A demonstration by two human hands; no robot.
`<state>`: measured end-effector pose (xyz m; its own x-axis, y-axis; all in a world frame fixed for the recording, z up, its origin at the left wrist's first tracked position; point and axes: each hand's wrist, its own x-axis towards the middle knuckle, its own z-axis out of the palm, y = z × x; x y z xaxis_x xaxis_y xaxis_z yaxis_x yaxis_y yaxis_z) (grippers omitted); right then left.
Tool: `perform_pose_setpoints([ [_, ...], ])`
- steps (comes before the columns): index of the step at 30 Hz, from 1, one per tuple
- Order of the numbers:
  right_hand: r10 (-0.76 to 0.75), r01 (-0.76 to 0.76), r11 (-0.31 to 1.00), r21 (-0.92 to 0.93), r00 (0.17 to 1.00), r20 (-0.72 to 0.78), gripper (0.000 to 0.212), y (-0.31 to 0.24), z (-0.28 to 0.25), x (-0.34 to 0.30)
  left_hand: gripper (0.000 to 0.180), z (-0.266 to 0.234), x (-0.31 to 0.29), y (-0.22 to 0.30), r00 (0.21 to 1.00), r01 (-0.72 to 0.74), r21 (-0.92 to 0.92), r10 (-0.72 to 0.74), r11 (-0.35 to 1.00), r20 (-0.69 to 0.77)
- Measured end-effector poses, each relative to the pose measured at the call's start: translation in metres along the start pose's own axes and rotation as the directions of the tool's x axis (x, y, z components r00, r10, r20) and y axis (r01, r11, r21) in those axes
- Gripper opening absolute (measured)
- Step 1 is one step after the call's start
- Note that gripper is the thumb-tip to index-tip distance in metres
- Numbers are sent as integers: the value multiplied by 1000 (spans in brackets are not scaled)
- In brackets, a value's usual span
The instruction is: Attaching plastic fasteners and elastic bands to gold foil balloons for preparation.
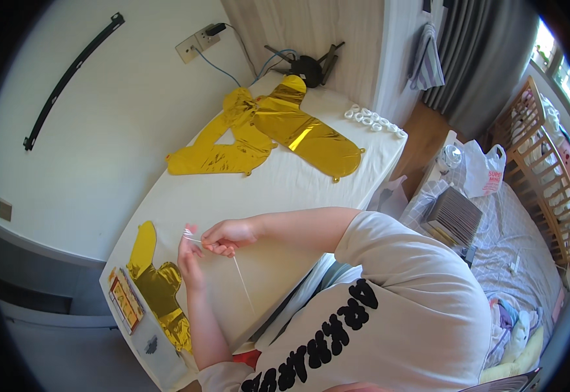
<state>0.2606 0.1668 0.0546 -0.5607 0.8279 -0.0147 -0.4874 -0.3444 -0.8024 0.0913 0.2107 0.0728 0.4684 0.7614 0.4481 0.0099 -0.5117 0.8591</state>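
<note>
A thin white string [242, 277] is wound round the raised fingers of my left hand [192, 260], beside a small pale pink piece [191, 229] at the fingertips. My right hand [227, 235] is closed in a pinch on the same string, close to the left fingers, and a length of it hangs down toward my lap. Flat gold foil balloons [308, 130] lie uninflated and overlapping on the far side of the white table [213, 202]. Another gold foil balloon [158, 287] lies, partly crumpled, at the left edge near my left forearm.
Several small white ribbon rolls [363, 117] stand in rows at the table's far right corner. Behind the balloons is a black router [306, 70] with cables. A framed picture [126, 302] lies on the left edge. To the right are a bed [520, 228] and a wooden railing [546, 183].
</note>
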Motion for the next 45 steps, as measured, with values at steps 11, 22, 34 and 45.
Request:
perform_pose_setpoints([
  [11,44,-47,998,-50,997,-59,18,3,7,3,33,-12,2,-2,994,104,-304,-103,947,19],
  [22,53,-56,998,-15,987,-150,19,0,10,9,34,-40,1,-26,946,324,-687,-213,651,244],
  [34,67,-76,997,-33,975,-213,21,-7,8,12,55,-61,2,-53,875,370,-393,-175,842,451],
  [45,-10,-6,998,-61,968,-252,19,-4,19,8,39,-43,3,-16,944,-283,559,125,779,304],
])
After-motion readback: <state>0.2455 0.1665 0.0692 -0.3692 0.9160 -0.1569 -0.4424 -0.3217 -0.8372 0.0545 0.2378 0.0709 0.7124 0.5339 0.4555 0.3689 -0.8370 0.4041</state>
